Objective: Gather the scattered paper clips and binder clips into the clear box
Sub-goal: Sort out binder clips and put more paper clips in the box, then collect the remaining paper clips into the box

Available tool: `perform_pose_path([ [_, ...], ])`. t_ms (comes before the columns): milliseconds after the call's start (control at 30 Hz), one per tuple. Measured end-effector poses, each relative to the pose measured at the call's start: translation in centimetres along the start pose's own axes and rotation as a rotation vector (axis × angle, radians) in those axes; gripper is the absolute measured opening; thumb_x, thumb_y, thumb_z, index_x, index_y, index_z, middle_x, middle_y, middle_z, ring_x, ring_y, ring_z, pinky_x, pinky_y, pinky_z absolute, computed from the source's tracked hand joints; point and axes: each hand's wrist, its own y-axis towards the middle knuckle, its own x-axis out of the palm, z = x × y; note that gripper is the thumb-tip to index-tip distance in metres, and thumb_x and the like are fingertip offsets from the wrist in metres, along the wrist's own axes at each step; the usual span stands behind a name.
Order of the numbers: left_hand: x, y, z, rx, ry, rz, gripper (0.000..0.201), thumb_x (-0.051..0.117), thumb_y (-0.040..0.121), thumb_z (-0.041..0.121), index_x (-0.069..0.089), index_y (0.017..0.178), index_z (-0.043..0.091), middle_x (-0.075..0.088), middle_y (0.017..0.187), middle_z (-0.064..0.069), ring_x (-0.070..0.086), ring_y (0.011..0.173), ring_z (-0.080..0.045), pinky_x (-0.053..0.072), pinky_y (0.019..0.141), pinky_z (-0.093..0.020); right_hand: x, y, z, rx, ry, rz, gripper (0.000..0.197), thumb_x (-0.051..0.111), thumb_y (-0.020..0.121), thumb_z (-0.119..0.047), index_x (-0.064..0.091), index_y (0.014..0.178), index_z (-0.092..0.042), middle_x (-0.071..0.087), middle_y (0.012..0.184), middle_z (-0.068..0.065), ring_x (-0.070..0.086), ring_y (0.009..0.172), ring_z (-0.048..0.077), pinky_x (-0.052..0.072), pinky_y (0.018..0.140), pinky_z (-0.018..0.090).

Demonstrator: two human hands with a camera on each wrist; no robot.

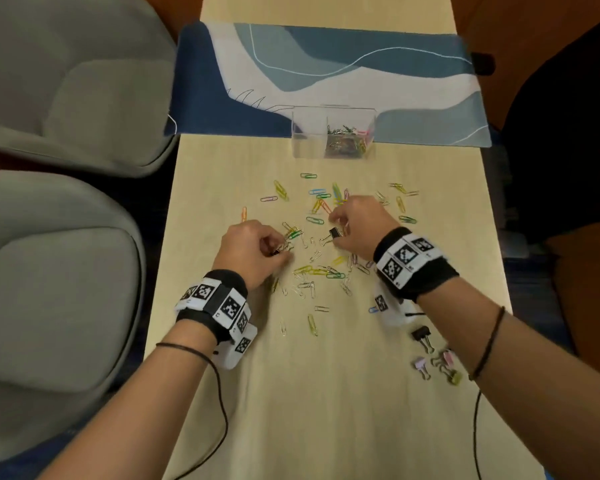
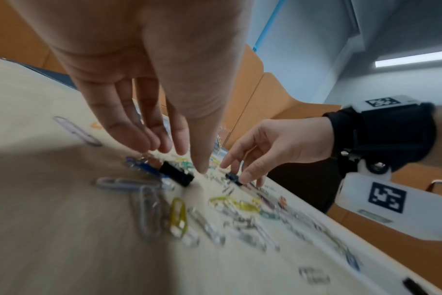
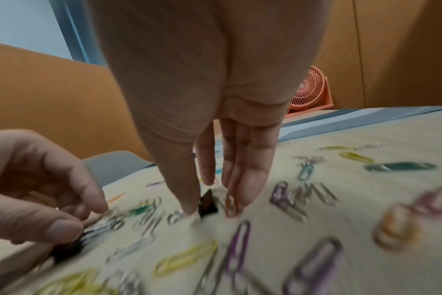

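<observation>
Coloured and silver paper clips (image 1: 314,271) lie scattered over the pale wooden table (image 1: 326,410). The clear box (image 1: 333,136) stands beyond them and holds clips in its right compartment. My left hand (image 1: 281,247) (image 2: 174,159) pinches a black binder clip (image 2: 176,175) between thumb and fingers, low on the table among silver clips. My right hand (image 1: 340,230) (image 3: 212,199) pinches a second black binder clip (image 1: 333,233) (image 3: 208,203); an orange paper clip (image 3: 231,203) lies by its fingertips (image 3: 242,197). Both wrist views are blurred.
A black binder clip (image 1: 423,336) and several pastel ones (image 1: 440,365) lie near the table's right edge under my right forearm. A blue patterned mat (image 1: 326,74) crosses the table behind the box. Grey chairs (image 1: 66,98) stand at the left. Wrist cables hang over the near edge.
</observation>
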Motion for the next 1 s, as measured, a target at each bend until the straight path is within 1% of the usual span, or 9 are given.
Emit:
perform_pose_path([
  [200,0.6,-2.2,0.0,-0.019,0.026,0.022,0.026,0.084,0.071,0.03,0.077,0.095,0.022,0.066,0.087,0.004,0.059,0.072,-0.009,0.054,0.075,-0.029,3.0,-1.6,-0.2,-0.037,0.037,0.139,0.029,0.069,0.083,-0.02,0.07,0.111,-0.015,0.055,0.105,0.01,0.058,0.095,0.029,0.051,0.086,0.037],
  [367,0.6,-2.8,0.4,-0.016,0.048,0.051,0.022,0.078,0.074,0.024,0.076,0.096,0.023,0.067,0.089,0.003,0.061,0.076,-0.012,0.052,0.076,-0.028,3.6,-2.2,-0.3,-0.058,0.12,0.203,0.012,0.071,0.079,-0.015,0.065,0.089,-0.016,0.058,0.085,0.0,0.059,0.081,0.022,0.053,0.074,0.034],
  [467,0.2,-3.2,0.9,0.019,0.018,0.104,0.034,0.074,0.072,0.013,0.073,0.105,0.023,0.065,0.093,0.004,0.057,0.082,-0.01,0.049,0.078,-0.025,3.4,-2.9,-0.5,-0.067,0.109,0.227,0.006,0.065,0.081,-0.013,0.065,0.082,-0.019,0.063,0.077,-0.004,0.061,0.074,0.019,0.053,0.067,0.029],
  [600,0.5,-3.5,2.0,0.05,-0.129,0.141,0.036,0.078,0.07,0.012,0.072,0.103,0.026,0.065,0.091,0.011,0.06,0.084,-0.007,0.053,0.078,-0.025,2.7,-4.1,0.5,-0.019,0.265,0.337,0.005,0.068,0.08,-0.02,0.071,0.08,-0.024,0.07,0.076,-0.008,0.063,0.073,0.011,0.051,0.07,0.024],
  [700,1.8,-4.0,3.6,0.093,-0.2,0.078,0.027,0.082,0.071,0.018,0.073,0.093,0.029,0.064,0.086,0.015,0.059,0.081,-0.002,0.048,0.072,-0.014,1.9,-5.1,1.7,0.033,0.537,0.437,0.005,0.073,0.079,-0.02,0.075,0.082,-0.023,0.072,0.076,-0.011,0.066,0.074,0.001,0.053,0.074,0.021],
  [767,3.0,-4.7,5.0,0.14,-0.214,0.015,0.022,0.081,0.072,0.016,0.074,0.089,0.028,0.064,0.084,0.014,0.058,0.079,-0.002,0.042,0.069,-0.007,1.1,-6.1,2.5,0.054,0.711,0.471,0.01,0.073,0.082,-0.017,0.076,0.091,-0.019,0.074,0.082,-0.008,0.068,0.077,0.001,0.055,0.076,0.019],
  [833,4.3,-5.7,6.2,0.179,-0.208,-0.051,0.021,0.079,0.072,0.016,0.074,0.087,0.028,0.064,0.084,0.012,0.058,0.077,-0.002,0.044,0.07,-0.011,0.2,-7.3,3.1,0.062,0.793,0.474,0.014,0.071,0.084,-0.017,0.075,0.098,-0.016,0.075,0.086,-0.004,0.07,0.079,0.004,0.056,0.073,0.019],
  [933,6.6,-7.5,8.0,0.224,-0.181,-0.177,0.021,0.078,0.072,0.019,0.074,0.089,0.029,0.062,0.085,0.013,0.055,0.079,-0.004,0.047,0.074,-0.022,-0.8,-9.4,4.3,0.12,0.881,0.421,0.013,0.067,0.086,-0.009,0.075,0.096,-0.013,0.074,0.086,0.007,0.07,0.075,0.013,0.057,0.064,0.022],
  [1000,8.0,-8.7,9.1,0.237,-0.192,-0.265,0.022,0.079,0.073,0.019,0.074,0.092,0.027,0.061,0.087,0.011,0.054,0.079,-0.005,0.047,0.075,-0.022,-1.0,-11.7,5.3,0.194,0.808,0.354,0.011,0.068,0.085,-0.007,0.075,0.094,-0.01,0.073,0.082,0.01,0.07,0.067,0.016,0.056,0.062,0.018],
])
